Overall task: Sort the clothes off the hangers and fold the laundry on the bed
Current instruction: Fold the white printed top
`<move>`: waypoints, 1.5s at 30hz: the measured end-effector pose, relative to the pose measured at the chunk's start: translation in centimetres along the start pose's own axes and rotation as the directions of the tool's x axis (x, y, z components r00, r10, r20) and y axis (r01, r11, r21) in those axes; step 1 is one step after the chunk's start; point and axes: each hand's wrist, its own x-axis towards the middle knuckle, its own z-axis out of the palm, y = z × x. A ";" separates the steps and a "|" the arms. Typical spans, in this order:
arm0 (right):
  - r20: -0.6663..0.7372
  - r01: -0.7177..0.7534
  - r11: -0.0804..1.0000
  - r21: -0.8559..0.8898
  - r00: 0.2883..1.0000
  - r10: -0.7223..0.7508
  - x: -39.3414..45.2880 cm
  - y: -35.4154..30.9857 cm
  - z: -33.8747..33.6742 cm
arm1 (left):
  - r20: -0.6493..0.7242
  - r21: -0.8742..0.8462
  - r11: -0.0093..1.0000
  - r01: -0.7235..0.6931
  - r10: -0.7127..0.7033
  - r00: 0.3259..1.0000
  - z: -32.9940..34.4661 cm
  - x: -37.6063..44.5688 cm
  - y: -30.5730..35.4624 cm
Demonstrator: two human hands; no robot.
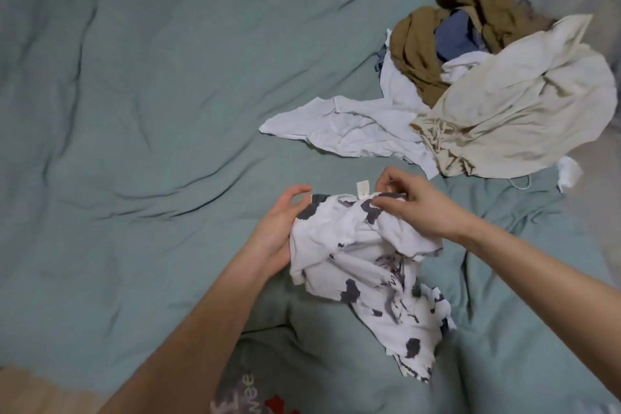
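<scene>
Head view: your left hand [275,228] and right hand [416,208] pinch a spotted garment [363,262] over the wrinkled teal bedspread [134,94]; clothes pile [487,84] far right.

Two hands: left hand [275,228], right hand [416,208]. One patterned garment [366,265]. One bed cover [134,111]. One laundry pile [470,77] (individual garments overlap; exact count cannot be determined).

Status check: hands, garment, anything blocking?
Both hands, left and right, grip patterned garment, crumpled, unfolded. Unsorted pile beyond, apart. Nothing blocking.
</scene>
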 end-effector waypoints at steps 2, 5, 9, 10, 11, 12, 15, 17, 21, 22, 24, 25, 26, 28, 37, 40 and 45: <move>-0.080 0.056 0.998 0.033 0.995 -0.053 -2.8 -3.2 -1.5 | 0.085 0.053 0.999 -0.001 -0.004 0.996 2.1 -2.4 1.9; -0.162 0.090 0.996 0.011 0.983 -0.087 -7.0 -7.3 -3.5 | 0.121 0.164 0.986 -0.023 0.003 0.993 5.2 -6.1 4.4; -0.291 0.154 0.982 -0.112 0.940 -0.180 -12.7 -11.5 -3.6 | 0.135 0.161 0.985 -0.060 0.038 0.990 9.3 -10.5 6.7; -0.361 0.179 0.979 -0.093 0.911 -0.201 -14.1 -12.6 -3.0 | 0.138 0.157 0.985 -0.065 0.043 0.990 10.1 -11.3 7.1; -0.439 0.199 0.979 -0.052 0.876 -0.202 -15.5 -13.6 -2.5 | 0.139 0.164 0.984 -0.072 0.049 0.989 10.8 -12.0 7.4; -0.503 0.210 0.978 -0.011 0.844 -0.187 -16.5 -14.4 -2.0 | 0.137 0.170 0.982 -0.080 0.057 0.989 11.4 -12.5 7.6; -0.520 0.208 0.976 0.058 0.841 -0.148 -18.4 -15.8 -1.3 | 0.121 0.205 0.975 -0.086 0.062 0.991 12.8 -13.7 8.2; -0.420 0.181 0.980 0.084 0.898 -0.130 -18.7 -16.6 -1.2 | 0.090 0.235 0.970 -0.070 0.050 0.995 13.5 -14.0 8.8; -0.343 0.191 0.969 0.157 0.931 -0.128 -18.5 -18.3 -1.4 | 0.108 0.245 0.970 -0.005 -0.022 0.994 14.4 -14.9 10.1; -0.335 0.187 0.956 0.227 0.936 -0.103 -18.4 -18.7 -1.6 | 0.110 0.241 0.970 0.004 -0.031 0.993 14.5 -15.0 10.2; -0.341 0.172 0.915 0.366 0.939 -0.040 -18.2 -19.2 -2.0 | 0.103 0.303 0.953 -0.012 -0.020 0.994 14.2 -15.1 10.2; -0.357 0.174 0.892 0.417 0.934 -0.015 -18.1 -19.3 -2.1 | 0.087 0.390 0.919 -0.056 0.024 0.996 14.0 -15.3 10.0; -0.379 0.183 0.873 0.453 0.926 0.003 -17.9 -19.4 -2.3 | 0.069 0.510 0.851 -0.126 0.105 0.992 13.6 -15.3 9.8; -0.406 0.182 0.854 0.487 0.913 0.038 -17.5 -19.6 -2.9 | 0.073 0.701 0.650 -0.292 0.342 0.937 12.8 -16.2 9.3; -0.311 0.040 0.927 0.373 0.947 0.084 -15.5 -20.4 -3.1 | 0.273 0.702 0.501 -0.506 0.467 0.841 11.8 -20.6 6.6; -0.342 0.047 0.926 0.376 0.935 0.092 -15.4 -20.0 -2.9 | 0.257 0.698 0.576 -0.426 0.353 0.899 11.8 -20.0 7.2; -0.436 -0.001 0.939 0.344 0.886 0.161 -15.7 -16.8 -1.4 | 0.304 0.773 0.441 -0.456 0.373 0.876 11.4 -18.9 9.5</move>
